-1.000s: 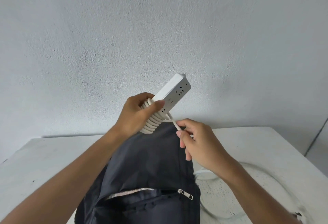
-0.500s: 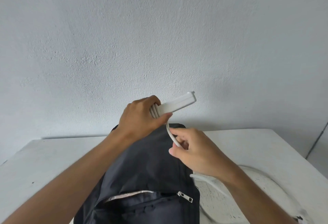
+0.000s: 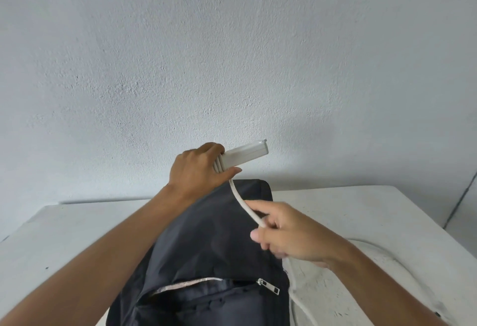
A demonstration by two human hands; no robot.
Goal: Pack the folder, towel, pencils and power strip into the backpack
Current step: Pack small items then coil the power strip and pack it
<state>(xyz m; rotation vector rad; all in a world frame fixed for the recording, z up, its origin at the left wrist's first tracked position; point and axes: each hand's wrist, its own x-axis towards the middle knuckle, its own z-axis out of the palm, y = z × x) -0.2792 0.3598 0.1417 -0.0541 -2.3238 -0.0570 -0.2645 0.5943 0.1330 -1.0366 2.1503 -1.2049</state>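
Fingers of the left hand (image 3: 196, 168) are curling around the white power strip (image 3: 245, 156) and the cord loops wound on it, holding it in the air above the backpack (image 3: 206, 243). Right hand (image 3: 289, 235) is pinching the loose cord (image 3: 242, 203) just below, fingers closed on it. No writing is showing on the strip or the dark backpack, which is lying on the white table (image 3: 361, 217) with its zipper pull (image 3: 269, 285) at a gaping pocket. More cord is trailing across the table at right, beneath the right forearm.

White table (image 3: 77, 235) under backpack (image 3: 206, 248), cord (image 3: 296, 302).
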